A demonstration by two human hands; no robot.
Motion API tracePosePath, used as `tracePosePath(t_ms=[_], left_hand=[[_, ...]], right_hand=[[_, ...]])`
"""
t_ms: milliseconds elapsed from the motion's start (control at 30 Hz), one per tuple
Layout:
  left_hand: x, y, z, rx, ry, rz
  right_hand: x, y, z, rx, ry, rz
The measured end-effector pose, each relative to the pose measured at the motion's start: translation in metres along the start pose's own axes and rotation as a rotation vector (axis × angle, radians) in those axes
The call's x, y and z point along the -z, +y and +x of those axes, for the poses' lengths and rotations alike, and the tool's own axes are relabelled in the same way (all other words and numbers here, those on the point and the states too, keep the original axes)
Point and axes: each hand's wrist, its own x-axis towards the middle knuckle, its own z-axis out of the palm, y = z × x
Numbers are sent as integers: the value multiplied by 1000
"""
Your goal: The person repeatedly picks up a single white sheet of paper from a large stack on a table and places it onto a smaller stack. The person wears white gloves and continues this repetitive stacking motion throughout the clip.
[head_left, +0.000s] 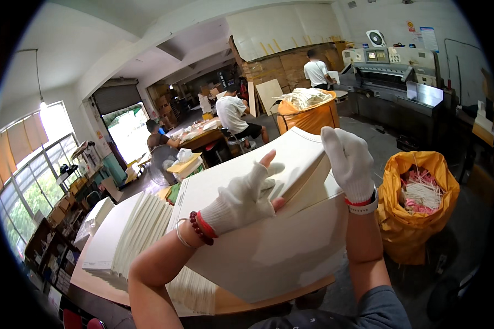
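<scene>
My left hand (244, 192), in a white knit glove with bare thumb and index tips, hovers over a large white sheet (230, 257), its fingers apart. Whether it touches the paper I cannot tell. At the far right corner, my right hand (348, 164) in a white glove has its fingers closed on the edge of the raised white sheets (299, 151), which bend upward there. Under and beside them, stacks of white sheets (132, 225) lie fanned in steps on a brown board (99, 285).
An orange sack (392, 192) of paper strips stands at right, a fuller sack (307, 118) beyond the sheets. A grey fan (163, 164) is at left. One person (315, 71) stands by a large cutting machine (389, 68); two others (233, 112) sit at a table (203, 134).
</scene>
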Motion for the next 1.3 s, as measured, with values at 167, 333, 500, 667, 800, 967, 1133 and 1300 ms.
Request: tracePosePath(t_ms=[167, 333, 500, 667, 800, 967, 1133, 1300], left_hand=[[17, 4, 12, 3, -359, 77], [8, 0, 6, -43, -176, 64], [11, 1, 7, 7, -181, 57], [7, -1, 5, -97, -105, 16], [13, 3, 8, -54, -262, 98], [8, 3, 9, -82, -198, 59], [9, 2, 8, -128, -117, 59], [7, 3, 7, -109, -166, 92]], right_hand=[[-2, 6, 2, 282, 105, -120], [-5, 12, 0, 343, 152, -155], [-2, 10, -1, 296, 119, -126], [-3, 11, -3, 297, 102, -113], [-6, 16, -1, 457, 170, -249], [-4, 17, -2, 459, 182, -263], [-6, 14, -4, 377, 173, -193], [-4, 11, -3, 258, 63, -150]])
